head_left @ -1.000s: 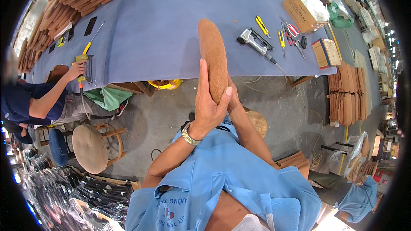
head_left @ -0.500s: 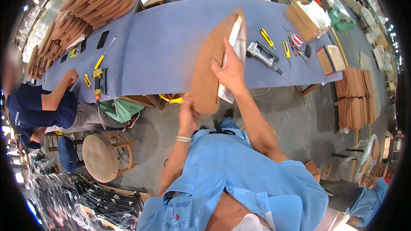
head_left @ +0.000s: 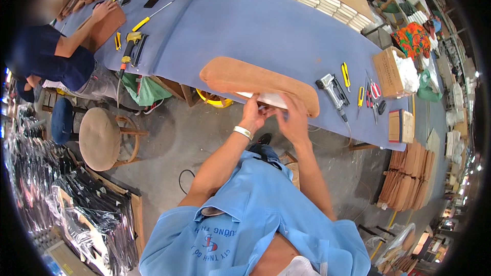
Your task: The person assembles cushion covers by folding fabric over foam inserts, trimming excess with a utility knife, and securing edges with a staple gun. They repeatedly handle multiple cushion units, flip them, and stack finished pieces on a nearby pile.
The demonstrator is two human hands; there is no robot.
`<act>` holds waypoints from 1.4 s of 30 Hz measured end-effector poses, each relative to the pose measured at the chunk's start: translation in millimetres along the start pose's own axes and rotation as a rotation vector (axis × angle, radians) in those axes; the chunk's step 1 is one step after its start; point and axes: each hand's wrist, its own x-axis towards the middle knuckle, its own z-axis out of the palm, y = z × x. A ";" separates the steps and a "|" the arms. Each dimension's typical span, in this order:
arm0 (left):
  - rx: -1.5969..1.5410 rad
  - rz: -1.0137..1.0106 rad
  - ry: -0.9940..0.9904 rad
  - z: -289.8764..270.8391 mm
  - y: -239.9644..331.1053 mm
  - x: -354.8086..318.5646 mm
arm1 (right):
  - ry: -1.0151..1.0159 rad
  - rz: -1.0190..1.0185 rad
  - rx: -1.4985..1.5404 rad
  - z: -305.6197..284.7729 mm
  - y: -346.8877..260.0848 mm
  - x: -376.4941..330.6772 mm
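Observation:
A long brown fabric-covered pad with rounded ends lies across the near edge of the blue table, its right end closer to me. Some white lining or inner face shows along its near side. My left hand is closed on that near edge at the middle, fingers partly tucked under. Just to its right, my right hand holds the same edge, its thumb towards the left hand and its fingers slightly blurred. To the right of the pad rests a staple gun with an air hose.
Yellow cutters, red-handled scissors and a cardboard box sit right on the table. At left, a co-worker handles a brown piece near another staple gun. A round stool stands left; brown pads are stacked right.
The pad has turned from upright, pointing away from me, to lying crosswise at the table edge. Both hands now meet near its middle. The co-worker now has a brown piece; my view has shifted.

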 end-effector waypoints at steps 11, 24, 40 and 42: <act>0.150 0.009 0.021 73.4 23.7 15.2 | 0.255 0.660 0.478 -37.0 128.3 4.3; 2.070 1.337 0.203 120.1 86.7 -57.9 | 0.079 0.465 0.576 -40.7 203.1 93.7; 2.010 0.879 -0.152 156.4 113.2 21.9 | 0.171 0.415 0.613 -16.3 224.0 156.5; 1.971 0.945 -0.047 162.7 115.4 6.7 | 0.179 0.356 0.554 -13.4 218.4 174.1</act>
